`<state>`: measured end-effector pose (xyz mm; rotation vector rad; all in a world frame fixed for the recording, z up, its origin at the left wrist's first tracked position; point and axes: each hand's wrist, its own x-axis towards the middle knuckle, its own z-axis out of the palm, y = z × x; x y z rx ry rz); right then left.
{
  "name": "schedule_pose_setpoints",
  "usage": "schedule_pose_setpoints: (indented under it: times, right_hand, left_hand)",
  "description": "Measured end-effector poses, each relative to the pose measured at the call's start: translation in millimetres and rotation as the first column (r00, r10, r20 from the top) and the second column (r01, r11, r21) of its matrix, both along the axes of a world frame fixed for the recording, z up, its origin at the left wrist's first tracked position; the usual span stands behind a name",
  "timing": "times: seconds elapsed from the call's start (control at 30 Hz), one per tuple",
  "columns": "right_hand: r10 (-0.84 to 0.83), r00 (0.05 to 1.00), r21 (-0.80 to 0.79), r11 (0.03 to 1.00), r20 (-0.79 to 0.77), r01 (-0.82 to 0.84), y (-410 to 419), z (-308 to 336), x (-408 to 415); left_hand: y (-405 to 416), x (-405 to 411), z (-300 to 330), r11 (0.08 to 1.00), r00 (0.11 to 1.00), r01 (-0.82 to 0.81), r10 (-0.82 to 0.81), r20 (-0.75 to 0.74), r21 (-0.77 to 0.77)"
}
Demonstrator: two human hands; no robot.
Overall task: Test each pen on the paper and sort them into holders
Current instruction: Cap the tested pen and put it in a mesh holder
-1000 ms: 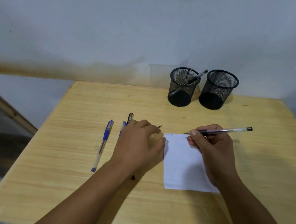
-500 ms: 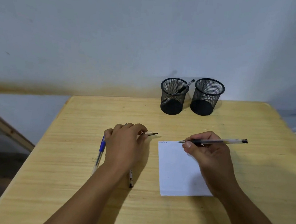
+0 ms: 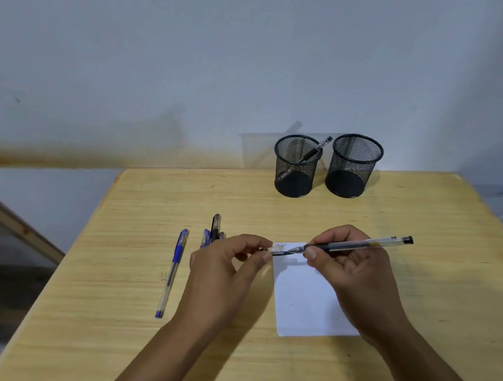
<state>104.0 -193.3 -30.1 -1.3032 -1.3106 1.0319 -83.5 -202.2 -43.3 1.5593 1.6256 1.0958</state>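
Blue pen (image 3: 172, 271) lies on the table (image 3: 418, 298), more pens (image 3: 214, 229) just beside. Left hand (image 3: 223, 279) pinches a clear cap (image 3: 278, 250) at the tip of the black pen (image 3: 358, 245), gripped by right hand (image 3: 355, 277) over the paper (image 3: 304, 303). Two mesh holders (image 3: 355, 166) stand behind; the left holds a pen.

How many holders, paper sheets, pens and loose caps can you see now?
Black wire-mesh holders: 2, left holder, right holder
White paper sheet: 1
Clear pen cap: 1
Pens: at least 5 (holder pen, held pen in right hand, lone blue pen, second blue pen, black pen behind left hand)
Total: at least 9
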Motion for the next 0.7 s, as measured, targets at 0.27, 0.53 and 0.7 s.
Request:
schedule_pose_setpoints:
  times: [0.27, 0.53, 0.7]
  right_hand:
    - [0.012, 0.998, -0.059, 0.998, -0.069, -0.017, -9, -6, -6]
    - [-0.005, 0.981, -0.033, 0.999, -0.194, -0.001, -20, -7, -5]
    - [0.023, 0.964, -0.028, 0.999, -0.265, -0.032, -22, -13, -5]
  left_hand:
    - [-9, 6, -3, 1.0, 0.996, 0.021, -0.02, 0.088, -0.006]
    - [-14, 5, 7, 0.992, 0.989, 0.09, -0.1, 0.112, 0.088]
    - [-16, 8, 1, 0.991, 0.99, 0.095, -0.104, 0.093, 0.098]
